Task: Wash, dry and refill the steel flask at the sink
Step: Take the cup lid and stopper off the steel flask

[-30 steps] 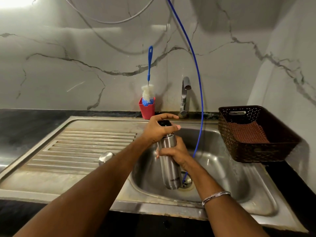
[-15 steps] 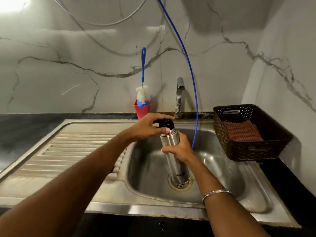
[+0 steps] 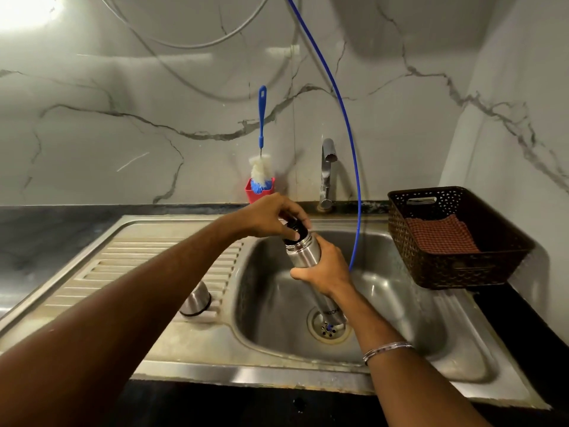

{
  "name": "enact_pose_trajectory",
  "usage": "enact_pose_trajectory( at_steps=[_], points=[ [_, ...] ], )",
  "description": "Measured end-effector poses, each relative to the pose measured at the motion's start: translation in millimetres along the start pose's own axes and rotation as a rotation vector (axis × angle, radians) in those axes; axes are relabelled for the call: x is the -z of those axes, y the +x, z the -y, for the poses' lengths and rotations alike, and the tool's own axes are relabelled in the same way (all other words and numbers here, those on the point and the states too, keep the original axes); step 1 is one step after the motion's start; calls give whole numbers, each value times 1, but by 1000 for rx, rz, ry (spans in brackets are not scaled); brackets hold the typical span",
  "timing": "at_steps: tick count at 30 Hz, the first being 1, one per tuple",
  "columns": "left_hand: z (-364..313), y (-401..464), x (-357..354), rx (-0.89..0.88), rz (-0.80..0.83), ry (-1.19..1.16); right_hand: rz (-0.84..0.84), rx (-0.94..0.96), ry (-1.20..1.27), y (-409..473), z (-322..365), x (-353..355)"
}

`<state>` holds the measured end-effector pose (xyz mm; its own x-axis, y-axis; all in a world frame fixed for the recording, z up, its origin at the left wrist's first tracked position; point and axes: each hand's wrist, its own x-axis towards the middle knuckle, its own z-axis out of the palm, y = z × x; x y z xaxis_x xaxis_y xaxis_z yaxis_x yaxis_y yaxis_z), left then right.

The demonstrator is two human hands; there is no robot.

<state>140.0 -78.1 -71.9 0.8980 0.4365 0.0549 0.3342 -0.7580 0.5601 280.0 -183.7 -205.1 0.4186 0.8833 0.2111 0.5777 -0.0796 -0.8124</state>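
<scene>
Two hands — left hand (image 3: 271,215) on black stopper (image 3: 296,230), right hand (image 3: 326,268) gripping steel flask (image 3: 303,252) (label unreadable)

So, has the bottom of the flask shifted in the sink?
Yes. The bottom of the flask slid right, from beside the drain to over it.

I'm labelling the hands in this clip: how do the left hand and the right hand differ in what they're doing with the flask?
The left hand grips the black stopper from above; the right hand wraps the flask body lower down. The left hand sits nearer the wall, the right hand nearer the drain. The right wrist wears a bracelet; the left wrist shows none. Both hold the flask over the sink.
</scene>
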Motion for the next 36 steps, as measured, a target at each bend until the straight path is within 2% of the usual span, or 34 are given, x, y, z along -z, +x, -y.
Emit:
enact_pose_trajectory(
  at_steps=[2, 7, 9, 12, 14, 17, 22, 25, 29, 32, 36],
  points=[
    [1, 0, 2, 32, -8, 38, 20, 16, -3, 0, 0, -2],
    [4, 4, -17, 214, -235, 127, 29, 56, -7, 0, -1, -5],
    [1, 4, -14, 211, -209, 87, 19, 53, -6, 0, -2, -5],
    [-8, 0, -3, 122, -32, 61, 3, 42, 24, 1, -3, -4],
    [-11, -1, 2, 124, 43, 47, 5, 46, 38, 2, -5, -4],
    [-9, 0, 1, 168, 26, -9, 22, 64, 44, 2, -4, -4],
    [-5, 3, -11, 357, -63, -4, 36, 57, 62, 1, -4, -6],
    [-8, 3, -7, 192, -74, 27, 50, 64, 50, 1, -5, -6],
    [-13, 0, 4, 91, 64, 42, 41, 64, 58, 3, -6, -4],
    [-9, 2, 2, 149, 48, -7, 50, 67, 72, 3, -6, -4],
    [-5, 5, -7, 312, -20, -86, 76, 80, 61, 2, -5, -5]
  ],
)
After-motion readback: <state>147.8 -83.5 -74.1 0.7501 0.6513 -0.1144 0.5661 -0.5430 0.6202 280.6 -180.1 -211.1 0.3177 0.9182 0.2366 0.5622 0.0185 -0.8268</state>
